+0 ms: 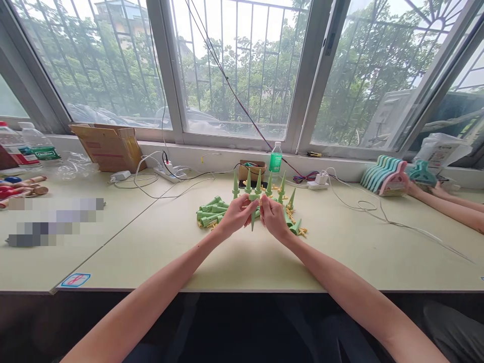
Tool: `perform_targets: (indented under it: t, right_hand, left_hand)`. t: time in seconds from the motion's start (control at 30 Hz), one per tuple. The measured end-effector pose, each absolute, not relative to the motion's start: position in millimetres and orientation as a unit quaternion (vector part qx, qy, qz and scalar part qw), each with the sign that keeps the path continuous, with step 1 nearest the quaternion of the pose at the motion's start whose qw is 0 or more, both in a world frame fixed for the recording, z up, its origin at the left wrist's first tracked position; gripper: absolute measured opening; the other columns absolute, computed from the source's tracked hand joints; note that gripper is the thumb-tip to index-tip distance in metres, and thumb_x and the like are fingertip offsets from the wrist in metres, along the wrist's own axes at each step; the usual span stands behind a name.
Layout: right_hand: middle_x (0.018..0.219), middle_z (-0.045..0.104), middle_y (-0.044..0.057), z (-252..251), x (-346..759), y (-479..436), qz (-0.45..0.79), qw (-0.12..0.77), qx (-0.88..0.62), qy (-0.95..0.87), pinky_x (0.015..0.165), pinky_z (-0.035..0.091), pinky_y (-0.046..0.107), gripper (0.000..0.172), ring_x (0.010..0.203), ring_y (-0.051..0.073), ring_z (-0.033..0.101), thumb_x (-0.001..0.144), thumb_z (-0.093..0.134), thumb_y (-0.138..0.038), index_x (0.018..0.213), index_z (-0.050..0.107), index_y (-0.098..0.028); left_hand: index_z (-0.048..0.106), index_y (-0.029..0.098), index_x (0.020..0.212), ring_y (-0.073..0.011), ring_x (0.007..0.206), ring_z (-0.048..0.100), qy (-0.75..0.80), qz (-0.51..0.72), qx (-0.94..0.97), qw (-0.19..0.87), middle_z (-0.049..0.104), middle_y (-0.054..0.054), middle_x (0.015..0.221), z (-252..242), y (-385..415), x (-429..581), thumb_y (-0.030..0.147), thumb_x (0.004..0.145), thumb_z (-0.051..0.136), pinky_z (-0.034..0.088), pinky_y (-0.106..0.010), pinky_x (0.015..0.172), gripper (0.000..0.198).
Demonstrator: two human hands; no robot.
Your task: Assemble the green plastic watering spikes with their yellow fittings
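Note:
My left hand (pixel 236 215) and my right hand (pixel 273 218) meet above the table, fingers pinched together on one green cone-shaped plastic spike (pixel 253 221) that points down between them. Behind my hands lies a pile of green spikes (pixel 210 212) on their sides, at the left. A row of several green spikes (pixel 260 187) stands upright further back. Small yellow pieces (pixel 301 232) lie scattered on the right of the pile.
A small cardboard box (pixel 251 171) and a green-labelled bottle (pixel 276 159) stand by the window sill. A power strip (pixel 170 173) with cables sits at the back left, beside a larger carton (pixel 109 146). Another person's forearms (pixel 449 204) rest at the far right near stacked pastel parts (pixel 383 176).

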State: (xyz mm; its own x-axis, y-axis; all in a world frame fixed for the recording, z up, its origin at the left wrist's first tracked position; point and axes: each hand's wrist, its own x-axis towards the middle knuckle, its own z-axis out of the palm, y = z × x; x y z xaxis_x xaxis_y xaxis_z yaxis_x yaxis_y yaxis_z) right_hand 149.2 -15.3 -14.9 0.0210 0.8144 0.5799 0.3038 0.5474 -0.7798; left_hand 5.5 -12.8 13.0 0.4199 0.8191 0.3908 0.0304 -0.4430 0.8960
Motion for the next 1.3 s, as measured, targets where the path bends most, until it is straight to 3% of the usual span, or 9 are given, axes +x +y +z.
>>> perform_targets:
  t: [0.37, 0.67, 1.3]
  right_hand:
    - [0.047, 0.039, -0.003, -19, 150, -11, 0.224, 0.580, -0.407, -0.669, 0.038, 0.031, 0.023, 0.056, 0.040, 0.009, 0.039, 0.093, 0.029, -0.065, 0.059, 0.035, -0.021]
    - [0.041, 0.037, -0.003, -17, 150, -11, 0.198, 0.578, -0.421, -0.671, 0.040, 0.030, 0.024, 0.060, 0.038, 0.009, 0.036, 0.094, 0.028, -0.064, 0.053, 0.036, -0.020]
    - [0.041, 0.037, -0.003, -22, 147, -11, 0.209, 0.586, -0.415, -0.664, 0.039, 0.026, 0.024, 0.055, 0.038, 0.009, 0.035, 0.095, 0.033, -0.057, 0.054, 0.035, -0.021]
  left_hand:
    - [0.032, 0.021, 0.072, -0.0050, 0.039, 0.043, 0.305, 0.452, 0.735, 0.404, 0.045, 0.006, 0.061, 14, -14, 5, 0.055, 0.080, 0.062, 0.031, -0.020, 0.036, 0.046]
    - [0.045, 0.019, 0.077, -0.0044, 0.043, 0.045, 0.306, 0.448, 0.744, 0.391, 0.052, 0.002, 0.073, 10, -11, 3, 0.053, 0.080, 0.062, 0.032, -0.020, 0.037, 0.038]
    - [0.044, 0.019, 0.080, -0.0080, 0.054, 0.050, 0.327, 0.448, 0.783, 0.281, 0.056, 0.001, 0.075, 6, -10, 5, 0.045, 0.085, 0.056, 0.040, -0.021, 0.051, 0.029]
